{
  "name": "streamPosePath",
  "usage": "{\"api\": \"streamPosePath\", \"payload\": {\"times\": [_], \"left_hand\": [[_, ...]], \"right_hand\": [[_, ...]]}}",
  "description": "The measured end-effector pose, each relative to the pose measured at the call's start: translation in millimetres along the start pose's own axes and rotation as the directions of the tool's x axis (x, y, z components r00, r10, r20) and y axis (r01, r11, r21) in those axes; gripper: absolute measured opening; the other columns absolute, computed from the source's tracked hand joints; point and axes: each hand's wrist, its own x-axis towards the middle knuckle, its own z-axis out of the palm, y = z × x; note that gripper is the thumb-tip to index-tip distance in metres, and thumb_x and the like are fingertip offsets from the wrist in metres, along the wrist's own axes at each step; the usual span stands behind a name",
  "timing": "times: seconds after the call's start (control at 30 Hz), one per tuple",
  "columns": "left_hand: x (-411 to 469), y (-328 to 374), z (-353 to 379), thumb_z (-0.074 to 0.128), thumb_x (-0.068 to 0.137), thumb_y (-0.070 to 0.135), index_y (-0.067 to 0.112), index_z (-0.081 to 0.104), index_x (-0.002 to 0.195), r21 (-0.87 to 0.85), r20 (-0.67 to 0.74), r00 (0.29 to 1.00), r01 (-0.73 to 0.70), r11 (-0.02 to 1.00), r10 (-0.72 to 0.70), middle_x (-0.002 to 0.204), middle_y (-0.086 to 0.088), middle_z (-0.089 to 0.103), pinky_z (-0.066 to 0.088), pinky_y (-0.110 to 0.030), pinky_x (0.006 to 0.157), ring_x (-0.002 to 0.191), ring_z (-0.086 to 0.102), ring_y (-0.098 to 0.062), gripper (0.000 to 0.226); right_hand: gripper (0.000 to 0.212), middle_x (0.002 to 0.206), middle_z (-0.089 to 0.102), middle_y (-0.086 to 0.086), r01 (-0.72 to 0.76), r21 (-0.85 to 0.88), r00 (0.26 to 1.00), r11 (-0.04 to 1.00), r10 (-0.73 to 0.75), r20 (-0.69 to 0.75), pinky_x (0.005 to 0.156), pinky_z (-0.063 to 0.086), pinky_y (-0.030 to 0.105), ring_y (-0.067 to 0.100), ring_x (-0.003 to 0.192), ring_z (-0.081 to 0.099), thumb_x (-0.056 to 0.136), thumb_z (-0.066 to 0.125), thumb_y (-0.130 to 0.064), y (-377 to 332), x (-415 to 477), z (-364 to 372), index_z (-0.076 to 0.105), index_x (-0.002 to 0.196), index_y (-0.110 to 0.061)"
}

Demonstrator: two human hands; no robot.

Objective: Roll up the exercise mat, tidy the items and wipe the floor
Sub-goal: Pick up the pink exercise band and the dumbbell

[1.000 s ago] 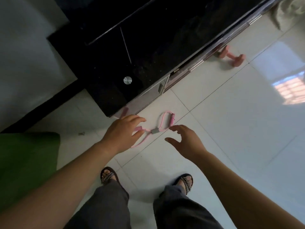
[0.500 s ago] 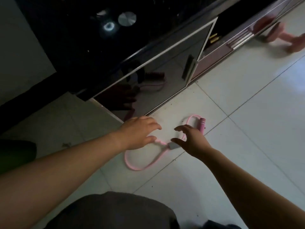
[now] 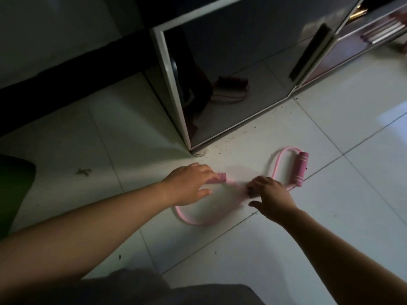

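Observation:
A pink figure-eight resistance band (image 3: 193, 220) lies on the white tiled floor in front of a cabinet corner. Its right foam handle (image 3: 300, 169) lies free on the tile. My left hand (image 3: 189, 186) is curled over the left foam handle, whose end sticks out past the fingertips. The fingertips of my right hand (image 3: 273, 197) rest on the band's middle clasp, with the thumb spread apart below it. The rolled green exercise mat (image 3: 13, 190) shows at the left edge.
A dark glass-fronted cabinet (image 3: 242, 73) with a white frame stands just behind the band, its door reflecting the floor. Small crumbs and a bit of debris (image 3: 83, 171) are scattered on the tiles. My grey-trousered knee (image 3: 132, 287) fills the bottom edge.
The camera has dropped much closer to the floor. Both hands went down to the band: the left closed over its left handle and the right reached the middle clasp.

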Motion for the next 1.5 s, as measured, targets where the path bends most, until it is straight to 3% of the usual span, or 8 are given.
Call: {"api": "streamPosePath", "payload": {"times": [0.13,0.27,0.63,0.87,1.03,1.3,1.4,1.5], "left_hand": [[-10.5,-10.0,8.1,0.051,0.092,0.042,0.031,0.041,0.136,0.026,0.008,1.000,0.005,1.000,-0.005,0.139,0.006,0.042,0.039,-0.037,0.101,0.127,0.038,-0.016,0.047],[-25.0,-10.5,11.5,0.051,0.092,0.042,0.032,0.042,0.136,-0.035,-0.029,0.998,0.058,0.998,-0.059,0.141,0.008,0.040,0.036,-0.031,0.103,0.128,0.036,-0.013,0.047],[-90.9,-47.7,0.1,0.050,0.092,0.042,0.035,0.041,0.135,-0.201,-0.176,0.932,0.281,0.939,-0.316,0.141,0.015,0.038,0.035,-0.030,0.105,0.129,0.036,-0.008,0.044],[-155.0,-96.0,2.1,0.051,0.093,0.042,0.030,0.042,0.136,-0.348,-0.256,0.815,0.424,0.836,-0.520,0.142,0.011,0.039,0.035,-0.025,0.101,0.129,0.037,-0.008,0.046],[-187.0,-135.7,6.2,0.049,0.093,0.043,0.033,0.046,0.130,-0.497,-0.321,0.711,0.436,0.751,-0.625,0.126,0.012,0.049,0.044,-0.027,0.090,0.114,0.049,-0.008,0.038],[-209.1,-188.2,-27.6,0.054,0.092,0.032,0.025,0.051,0.128,-0.698,-0.486,0.425,0.337,0.632,-0.763,0.127,0.006,0.051,0.042,-0.030,0.096,0.114,0.047,-0.009,0.037],[-211.9,-189.6,-34.3,0.054,0.092,0.031,0.025,0.050,0.129,-0.682,-0.505,0.426,0.336,0.650,-0.751,0.126,0.008,0.049,0.039,-0.026,0.091,0.113,0.045,-0.006,0.037],[-211.5,-182.1,-37.2,0.054,0.092,0.030,0.022,0.050,0.129,-0.641,-0.514,0.460,0.355,0.681,-0.724,0.129,0.005,0.050,0.036,-0.023,0.094,0.114,0.044,-0.005,0.038]], "right_hand": [[0.020,0.105,0.063,-0.002,0.056,-0.050,0.995,0.997,-0.059,-0.076,0.087,0.047,0.035,0.020,0.098,0.059,0.084,0.065,-0.022,-2.5,1.2,4.0,0.066,0.104,-0.020],[0.024,0.104,0.063,-0.003,0.079,0.015,0.985,0.997,-0.075,-0.154,0.081,0.051,0.036,0.018,0.093,0.059,0.081,0.069,-0.025,-8.3,-9.9,1.5,0.066,0.105,-0.021],[0.019,0.101,0.059,-0.011,0.280,0.138,0.947,0.950,-0.250,-0.202,0.076,0.047,0.017,0.004,0.088,0.054,0.084,0.067,-0.027,-87.4,9.3,-18.1,0.064,0.102,-0.024],[0.019,0.093,0.058,-0.010,0.363,0.211,0.926,0.908,-0.325,-0.195,0.065,0.037,0.006,0.006,0.077,0.054,0.082,0.070,-0.026,-178.1,50.7,-6.7,0.065,0.100,-0.021],[0.022,0.096,0.058,-0.007,0.397,0.275,0.899,0.876,-0.310,-0.308,0.070,0.040,0.017,0.011,0.084,0.057,0.087,0.065,-0.026,-246.0,97.3,-16.7,0.064,0.108,-0.019],[0.027,0.108,0.053,-0.014,0.435,0.381,0.885,0.816,-0.309,-0.349,0.088,0.049,0.027,0.008,0.100,0.052,0.090,0.059,-0.031,-330.7,150.4,-63.3,0.058,0.116,-0.029],[0.031,0.111,0.045,-0.020,0.434,0.367,0.888,0.823,-0.321,-0.329,0.076,0.031,0.003,-0.002,0.099,0.041,0.091,0.058,-0.031,-334.5,151.0,-68.5,0.055,0.122,-0.030],[0.030,0.113,0.051,-0.015,0.468,0.312,0.869,0.827,-0.368,-0.329,0.080,0.036,0.010,0.002,0.099,0.047,0.089,0.061,-0.031,-323.5,136.6,-63.9,0.057,0.118,-0.027]]}}
